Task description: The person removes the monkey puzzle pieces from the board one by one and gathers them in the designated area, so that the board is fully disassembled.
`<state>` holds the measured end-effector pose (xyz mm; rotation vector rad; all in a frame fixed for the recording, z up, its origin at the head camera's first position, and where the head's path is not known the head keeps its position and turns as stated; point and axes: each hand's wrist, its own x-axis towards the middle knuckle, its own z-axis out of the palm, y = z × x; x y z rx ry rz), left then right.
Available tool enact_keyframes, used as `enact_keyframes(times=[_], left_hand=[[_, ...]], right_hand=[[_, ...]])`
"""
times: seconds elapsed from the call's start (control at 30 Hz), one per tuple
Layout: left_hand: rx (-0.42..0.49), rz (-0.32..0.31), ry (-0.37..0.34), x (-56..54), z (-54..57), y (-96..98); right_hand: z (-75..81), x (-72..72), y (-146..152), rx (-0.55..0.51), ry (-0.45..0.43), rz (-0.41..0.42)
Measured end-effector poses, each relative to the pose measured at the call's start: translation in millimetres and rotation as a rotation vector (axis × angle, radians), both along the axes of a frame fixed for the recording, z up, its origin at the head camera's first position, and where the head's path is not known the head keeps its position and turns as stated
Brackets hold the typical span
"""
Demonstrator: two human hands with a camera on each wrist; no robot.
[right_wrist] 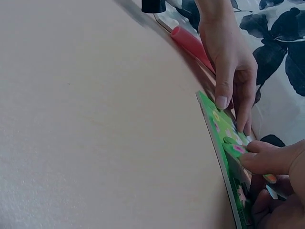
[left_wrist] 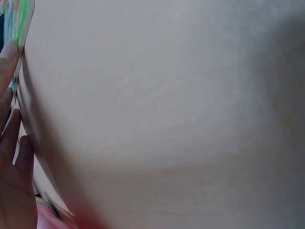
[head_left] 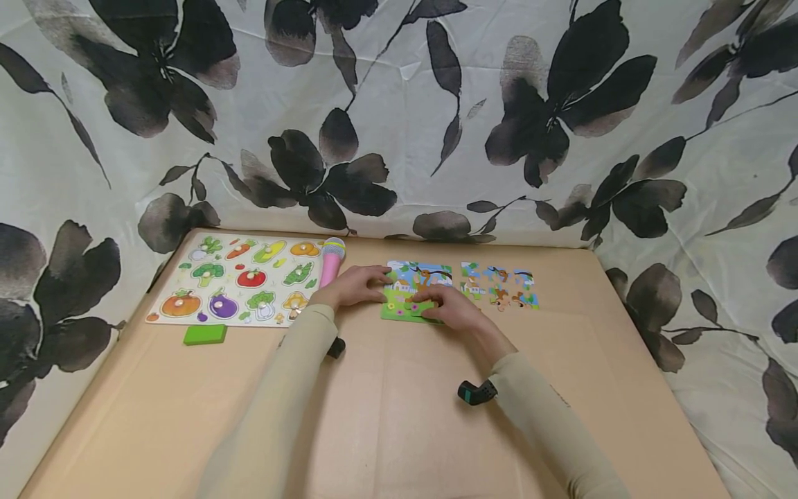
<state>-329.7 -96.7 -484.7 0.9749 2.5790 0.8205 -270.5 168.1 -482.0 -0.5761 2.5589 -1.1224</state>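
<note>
A small jigsaw puzzle (head_left: 399, 312) with a green lower part and a blue upper part lies between both hands. The left hand (head_left: 357, 285) rests its fairly straight fingers and thumb on the puzzle's left side; in the left wrist view its fingertips (left_wrist: 9, 50) touch the edge. Over the lower right part, the right hand (head_left: 460, 310) pinches a green puzzle piece (right_wrist: 232, 150) with a pink flower, thumb on top. That piece sits tilted above the board in the right wrist view. Its far side is hidden by the fingers.
Several loose puzzle pieces (head_left: 526, 278) lie right of the puzzle. To the left are a vegetable picture board (head_left: 215, 276), a pink toy microphone (head_left: 330, 263) at its right edge, and a green block (head_left: 204, 335). A floral cloth (head_left: 411, 104) hangs behind the table.
</note>
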Motion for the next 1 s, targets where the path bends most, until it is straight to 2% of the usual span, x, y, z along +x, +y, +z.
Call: enact_keyframes(times=[0.2,0.33,0.5,0.73,0.87,1.0], left_hand=[[-0.005,0.006,-0.01,-0.7,0.1,0.3],[-0.007,0.005,-0.003,-0.4,-0.2,-0.2],[-0.009,0.008,0.0,0.7,0.3,0.2],[-0.007,0.002,-0.001,0.5,0.6,0.5],[-0.013,-0.006,0.012,-1.0,-0.6,0.3],[-0.014,-0.005,0.011,-1.2,-0.8,-0.3]], right_hand=[[-1.4,-0.8,4.2,-0.013,-0.01,-0.036],[-3.0,0.1,10.7,-0.081,-0.033,-0.047],[-1.8,3.4,24.5,-0.194,-0.104,-0.048],[-7.3,10.6,52.4,-0.261,-0.155,-0.069],[-9.9,17.5,70.8,-0.256,-0.163,-0.093],[-7.5,25.1,89.1,-0.206,-0.142,-0.12]])
